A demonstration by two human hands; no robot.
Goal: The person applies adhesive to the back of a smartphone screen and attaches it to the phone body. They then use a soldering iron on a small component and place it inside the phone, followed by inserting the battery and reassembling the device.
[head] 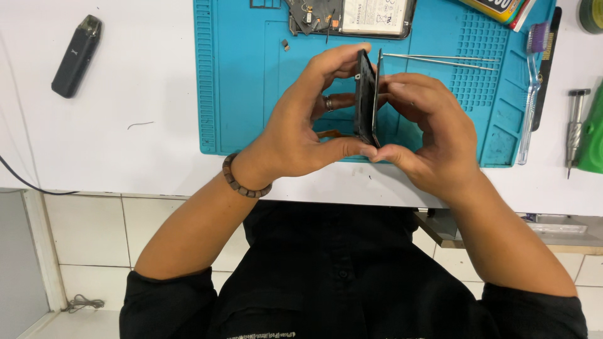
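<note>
From the head view, I hold a dark phone frame (365, 97) on edge above the near part of the blue work mat (239, 88), with a thin panel (377, 94) standing just beside it on its right. My left hand (301, 125) pinches the frame, thumb at its near end and fingers (339, 59) curled over its far end. My right hand (427, 135) pinches the thin panel the same way from the right. Metal tweezers (440, 60) lie on the mat just beyond my right hand. An opened phone body (352, 17) lies at the mat's far edge. A black oblong device (76, 55) rests far left on the white desk (125, 125). A screwdriver (575, 125) lies far right.
</note>
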